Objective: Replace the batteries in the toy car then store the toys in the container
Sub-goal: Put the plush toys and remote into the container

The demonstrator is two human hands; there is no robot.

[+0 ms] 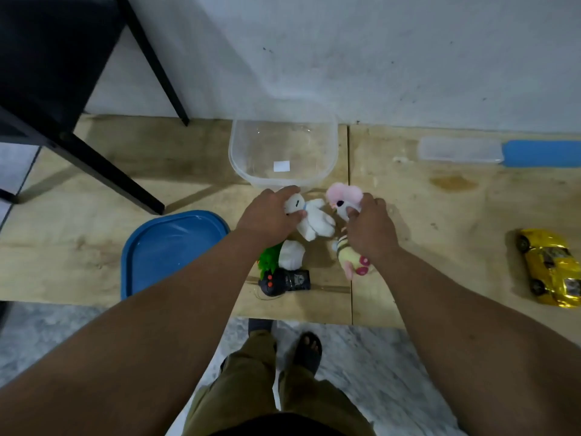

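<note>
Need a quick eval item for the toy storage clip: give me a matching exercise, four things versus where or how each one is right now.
Things:
1. white plush
2. pink plush
3. yellow toy car
4. clear container

States:
A. on the boards far to the right, untouched
B. gripped by the left hand
C. no toys inside, near the wall
D. gripped by the right hand

Pairs: 1-B, 2-D, 3-A, 4-C

Left hand gripping white plush, right hand gripping pink plush, beside clear container
</note>
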